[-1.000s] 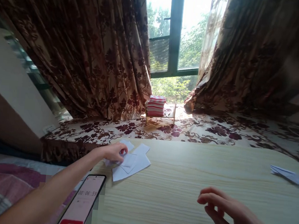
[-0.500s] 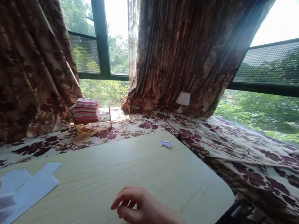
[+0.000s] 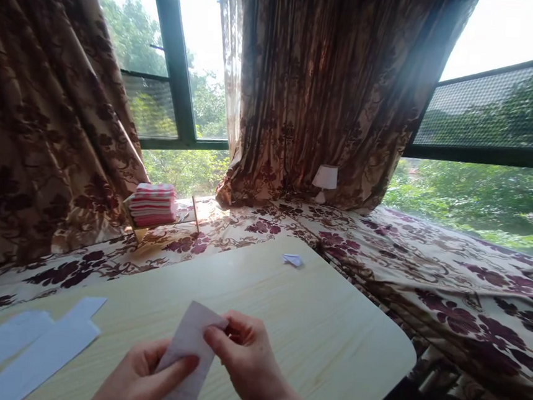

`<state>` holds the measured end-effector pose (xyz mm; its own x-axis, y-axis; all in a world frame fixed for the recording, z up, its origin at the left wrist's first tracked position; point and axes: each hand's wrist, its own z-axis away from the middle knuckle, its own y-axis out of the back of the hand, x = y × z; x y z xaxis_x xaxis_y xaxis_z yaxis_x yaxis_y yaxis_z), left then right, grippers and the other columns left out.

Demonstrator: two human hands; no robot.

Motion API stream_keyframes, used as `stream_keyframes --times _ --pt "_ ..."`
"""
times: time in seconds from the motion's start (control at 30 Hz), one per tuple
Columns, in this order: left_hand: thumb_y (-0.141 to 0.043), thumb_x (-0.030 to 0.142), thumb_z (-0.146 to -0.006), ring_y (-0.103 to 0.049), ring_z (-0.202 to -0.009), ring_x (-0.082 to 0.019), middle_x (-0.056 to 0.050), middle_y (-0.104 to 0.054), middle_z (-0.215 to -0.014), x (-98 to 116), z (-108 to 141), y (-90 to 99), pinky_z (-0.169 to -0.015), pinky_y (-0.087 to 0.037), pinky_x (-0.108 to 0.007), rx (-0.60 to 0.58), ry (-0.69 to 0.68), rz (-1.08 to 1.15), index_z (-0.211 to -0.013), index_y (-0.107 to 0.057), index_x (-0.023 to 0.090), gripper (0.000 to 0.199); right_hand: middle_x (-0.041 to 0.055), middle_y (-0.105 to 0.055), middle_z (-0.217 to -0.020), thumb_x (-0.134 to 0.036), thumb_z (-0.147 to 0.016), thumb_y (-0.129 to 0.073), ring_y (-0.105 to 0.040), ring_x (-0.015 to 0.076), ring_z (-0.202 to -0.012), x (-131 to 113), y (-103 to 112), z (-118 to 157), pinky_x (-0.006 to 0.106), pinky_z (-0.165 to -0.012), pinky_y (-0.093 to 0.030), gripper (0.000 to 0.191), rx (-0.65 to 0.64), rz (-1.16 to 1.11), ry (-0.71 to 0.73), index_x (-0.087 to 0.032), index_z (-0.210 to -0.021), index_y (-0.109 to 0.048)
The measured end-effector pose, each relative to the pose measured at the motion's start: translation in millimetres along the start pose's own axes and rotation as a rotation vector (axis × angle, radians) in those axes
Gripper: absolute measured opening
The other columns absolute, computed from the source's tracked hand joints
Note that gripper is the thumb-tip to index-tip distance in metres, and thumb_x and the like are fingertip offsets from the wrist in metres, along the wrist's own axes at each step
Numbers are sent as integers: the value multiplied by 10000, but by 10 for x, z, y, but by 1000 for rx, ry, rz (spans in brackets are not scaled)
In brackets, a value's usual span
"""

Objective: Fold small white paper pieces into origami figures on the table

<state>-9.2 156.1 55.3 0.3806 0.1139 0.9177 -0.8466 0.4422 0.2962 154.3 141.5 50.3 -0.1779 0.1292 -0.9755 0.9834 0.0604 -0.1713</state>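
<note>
A strip of white paper (image 3: pixel 192 333) is held up between my two hands at the near side of the table. My left hand (image 3: pixel 146 373) grips its lower left part, thumb lying across the front. With thumb and fingertips, my right hand (image 3: pixel 248 357) pinches the strip's upper right corner. More white paper strips (image 3: pixel 41 354) lie flat on the table to the left, some overlapping. Toward the far corner of the table sits a small folded white paper piece (image 3: pixel 293 260), apart from both hands.
The pale wood-grain table (image 3: pixel 330 330) has a rounded right corner. Past it, a floral cloth (image 3: pixel 429 258) covers the ledge. On that ledge stand a small rack with folded pink striped towels (image 3: pixel 153 204) and a white lamp (image 3: pixel 326 177). Patterned curtains (image 3: pixel 322 93) hang before the windows.
My left hand has come from the paper pile at the far left to the middle, bringing one strip. My right hand, formerly empty with curled fingers, now pinches that strip.
</note>
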Motion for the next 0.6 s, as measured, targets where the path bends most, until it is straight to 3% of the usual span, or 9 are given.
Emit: stream_keyframes --times 0.07,0.2,0.3,0.37,0.43,0.5,0.57,0.6 --pt "-648 650 -658 -342 -499 -100 29 -473 -501 -16 8 -100 -481 -219 -219 -27 11 40 -691 -690 150 503 -46 -457 -538 -441 -736 -620 -384 88 -517 23 134 -20 223 -488 -314 317 57 10 -5 -156 -608 -565" --pt "-637 621 -680 -399 -561 -124 2 -516 -559 -145 135 8 -532 -273 -232 -12 4 85 -656 -701 142 484 -50 -452 -507 -481 -732 -651 -376 86 -503 80 397 -26 218 -478 -303 359 118 27 -39 -151 -608 -582" --pt "-613 574 -719 -444 -563 -140 -13 -536 -559 -142 252 101 -550 -312 -248 -18 6 78 -609 -687 141 453 -28 -533 -546 -430 -729 -696 -443 96 -536 105 470 -47 216 -508 -355 305 50 44 -80 -138 -652 -651" --pt "-585 509 -762 -473 -579 -152 -17 -554 -574 -121 302 164 -560 -337 -255 4 -8 26 -623 -691 153 397 9 -635 -664 -391 -746 -694 -544 131 -616 83 440 -47 231 -557 -425 240 -35 97 -74 -153 -779 -697" --pt "-588 431 -781 -539 -692 -182 -31 -613 -679 -119 343 249 -656 -395 -268 140 -110 -92 -656 -702 173 308 31 -667 -736 -338 -786 -660 -608 166 -696 34 367 -6 257 -608 -479 164 -60 210 92 -183 -808 -708" --pt "-624 397 -758 -570 -894 -223 -50 -663 -896 -149 398 333 -824 -410 -297 405 -214 -141 -802 -720 201 223 50 -684 -843 -238 -797 -642 -635 193 -796 -14 277 84 287 -676 -506 82 -23 380 427 -230 -825 -718" --pt "-650 436 -731 -558 -997 -250 -70 -662 -1011 -202 473 359 -882 -410 -332 589 -168 -37 -938 -703 206 314 59 -687 -892 -160 -788 -623 -634 214 -831 -28 185 208 328 -710 -510 212 38 545 734 -289 -925 -721" --pt "-643 476 -733 -570 -970 -250 -78 -667 -990 -229 512 338 -864 -425 -342 574 -106 88 -943 -698 194 356 61 -692 -897 -169 -797 -618 -636 225 -842 -14 139 273 346 -724 -512 243 59 618 829 -315 -964 -719"
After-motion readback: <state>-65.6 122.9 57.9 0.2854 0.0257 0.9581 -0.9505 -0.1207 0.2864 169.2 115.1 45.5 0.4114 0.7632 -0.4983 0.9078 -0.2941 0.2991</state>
